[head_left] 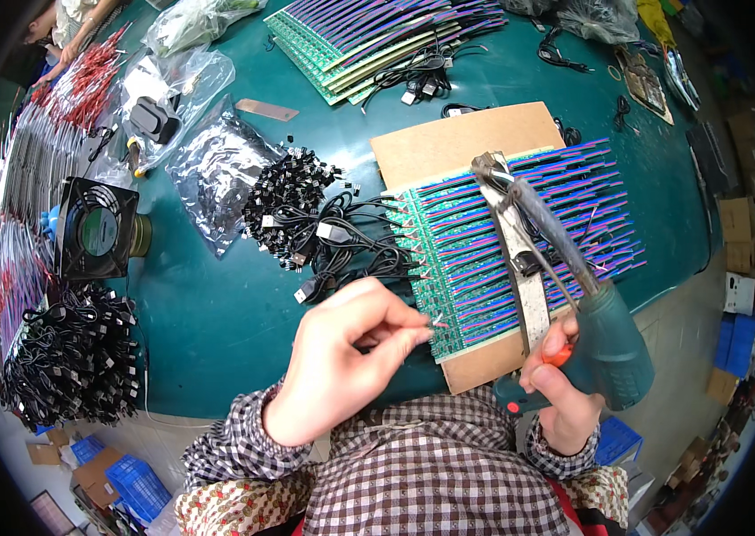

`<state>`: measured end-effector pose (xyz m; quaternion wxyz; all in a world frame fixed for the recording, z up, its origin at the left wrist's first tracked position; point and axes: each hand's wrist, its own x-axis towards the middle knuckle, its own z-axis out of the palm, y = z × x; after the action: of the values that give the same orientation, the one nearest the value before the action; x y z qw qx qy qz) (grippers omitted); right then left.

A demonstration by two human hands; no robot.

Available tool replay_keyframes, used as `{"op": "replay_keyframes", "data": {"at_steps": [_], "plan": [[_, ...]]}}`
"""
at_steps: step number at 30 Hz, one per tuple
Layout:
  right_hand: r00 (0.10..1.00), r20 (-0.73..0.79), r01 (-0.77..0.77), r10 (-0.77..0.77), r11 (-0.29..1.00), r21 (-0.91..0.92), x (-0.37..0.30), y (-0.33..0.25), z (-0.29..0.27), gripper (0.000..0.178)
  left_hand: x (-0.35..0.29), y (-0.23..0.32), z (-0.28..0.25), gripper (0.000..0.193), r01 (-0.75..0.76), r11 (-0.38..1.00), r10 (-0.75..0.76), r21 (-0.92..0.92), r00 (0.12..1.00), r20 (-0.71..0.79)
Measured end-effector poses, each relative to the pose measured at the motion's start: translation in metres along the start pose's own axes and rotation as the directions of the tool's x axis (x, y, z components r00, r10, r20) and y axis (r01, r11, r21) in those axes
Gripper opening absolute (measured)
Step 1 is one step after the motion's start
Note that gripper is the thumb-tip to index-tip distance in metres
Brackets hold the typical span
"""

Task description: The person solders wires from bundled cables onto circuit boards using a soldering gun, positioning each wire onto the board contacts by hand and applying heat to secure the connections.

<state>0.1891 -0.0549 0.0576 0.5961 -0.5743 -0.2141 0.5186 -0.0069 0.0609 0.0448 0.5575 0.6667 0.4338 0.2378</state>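
As the right hand (567, 389) clasps a teal-handled soldering gun (617, 353), the left hand (350, 344) pinches thin pale wires (439, 321) at a green circuit-panel edge (428, 272).

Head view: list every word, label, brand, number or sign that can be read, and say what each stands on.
No text can be read with certainty.
Green circuit boards under the hands: fine pale marks, too small to read.
Black fan: any print on its round green hub is too small to read.
White box at the far right: a dark mark, too small to read.
Green soldering tool: no legible lettering.
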Motion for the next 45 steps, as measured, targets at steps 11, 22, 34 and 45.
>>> {"op": "replay_keyframes", "data": {"at_steps": [11, 22, 34, 45], "plan": [[1.000, 0.000, 0.018, -0.018, 0.997, 0.077, -0.024, 0.017, -0.025, 0.036, 0.035, -0.013, -0.002, 0.014, -0.289, 0.923, 0.290, 0.256, 0.956, 0.034], [0.998, 0.063, 0.018, -0.020, 1.000, 0.021, -0.036, 0.025, -0.038, 0.041, 0.033, -0.013, 0.001, 0.012, -0.228, 0.939, 0.229, 0.258, 0.973, 0.026], [0.997, -0.003, -0.079, 0.079, 0.990, -0.118, -0.052, 0.032, -0.042, 0.036, 0.031, -0.017, 0.002, 0.009, -0.210, 0.928, 0.220, 0.309, 0.975, 0.001], [0.997, 0.033, -0.059, 0.063, 0.992, -0.111, -0.053, 0.041, -0.046, 0.031, 0.030, -0.018, 0.004, 0.010, -0.188, 0.936, 0.200, 0.296, 0.980, -0.010]]}}
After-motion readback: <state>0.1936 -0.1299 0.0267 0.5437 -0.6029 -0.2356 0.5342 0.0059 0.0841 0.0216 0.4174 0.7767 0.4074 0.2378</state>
